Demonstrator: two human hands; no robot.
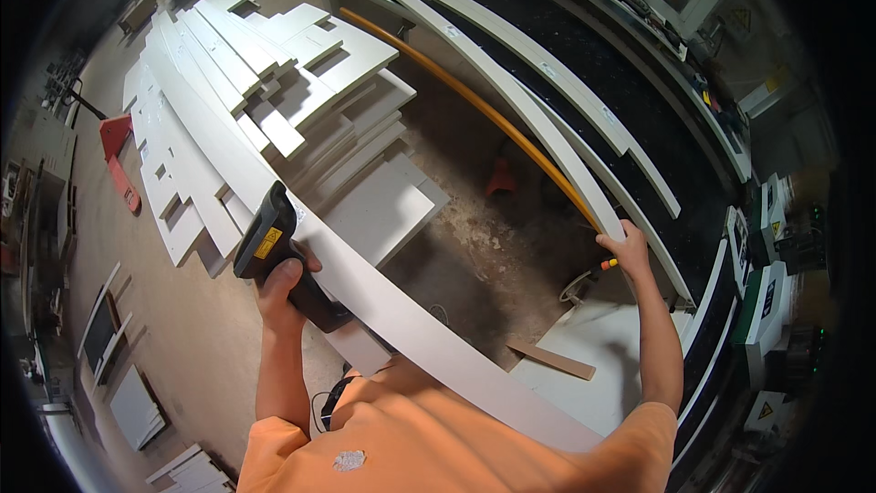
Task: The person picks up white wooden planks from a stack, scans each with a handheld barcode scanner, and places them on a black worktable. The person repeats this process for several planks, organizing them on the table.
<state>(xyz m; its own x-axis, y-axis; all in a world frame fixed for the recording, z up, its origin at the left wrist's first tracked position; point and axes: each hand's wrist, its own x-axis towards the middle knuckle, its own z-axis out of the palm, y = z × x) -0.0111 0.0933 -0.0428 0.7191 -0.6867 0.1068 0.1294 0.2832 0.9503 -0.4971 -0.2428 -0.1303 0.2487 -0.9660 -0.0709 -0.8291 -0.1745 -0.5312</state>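
Note:
My left hand (281, 297) is wrapped round the grip of a black handheld barcode scanner (274, 233) with a yellow warning label. Directly beside the scanner, a long white board (411, 310) runs from the far stack down past my body. My right hand (628, 251) has hold of the near end of another long, narrow white board (570, 178). That board slants away over the edge of a machine with a black bed. On this bed lies a further white strip (547, 68) with small labels.
At the left rises a pile of white panels (351, 64), some notched. A red pallet-jack part (117, 151) stands beyond it. An orange-yellow rail (474, 110) borders the black machine bed (657, 178). A brown strip (552, 361) lies on a white panel near me.

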